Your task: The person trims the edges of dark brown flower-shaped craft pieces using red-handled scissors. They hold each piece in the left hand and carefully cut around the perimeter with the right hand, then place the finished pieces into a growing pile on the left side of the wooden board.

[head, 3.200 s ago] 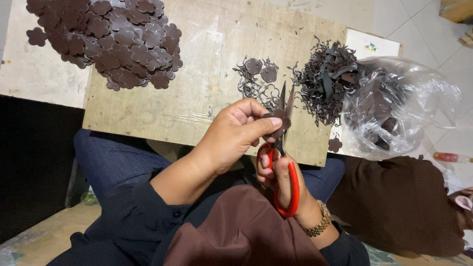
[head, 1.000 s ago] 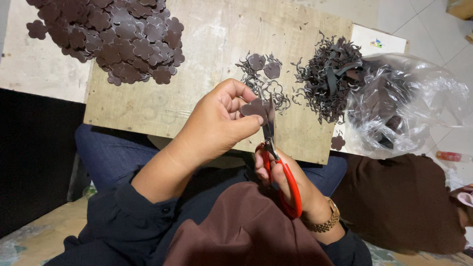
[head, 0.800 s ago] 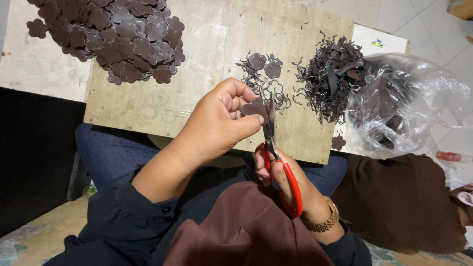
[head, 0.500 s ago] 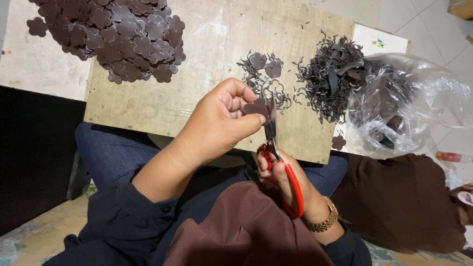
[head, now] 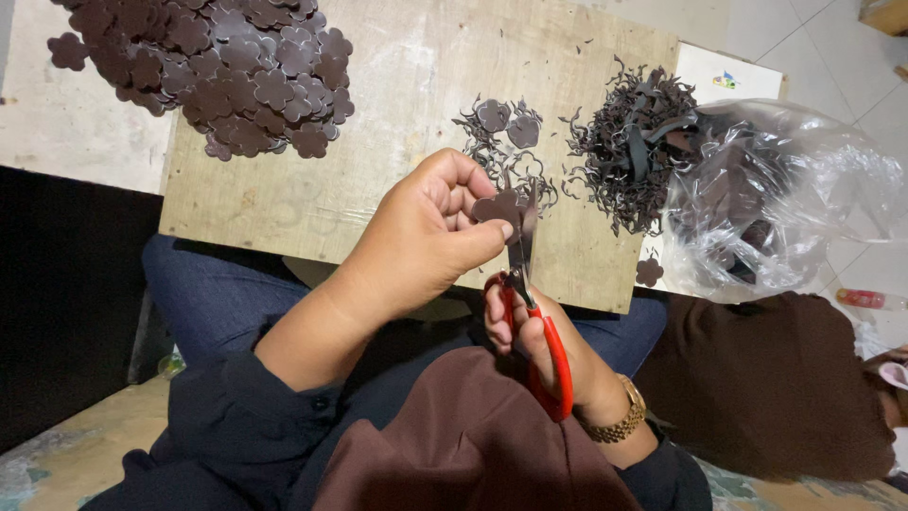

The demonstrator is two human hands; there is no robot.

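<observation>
Head view, looking down at a seated person's lap. The left hand (head: 426, 237) pinches a dark brown flower-shaped cutout (head: 497, 206) between thumb and fingers, just above a wooden board (head: 397, 123) lying across the knees. The right hand (head: 539, 345) grips red-handled scissors (head: 534, 317), fingers through the loops, blades at the cutout's edge. A pile of finished flower cutouts (head: 222, 66) sits on the board's far left. Dark trimmings (head: 634, 142) heap beside a clear plastic bag (head: 785, 199) holding more brown pieces.
</observation>
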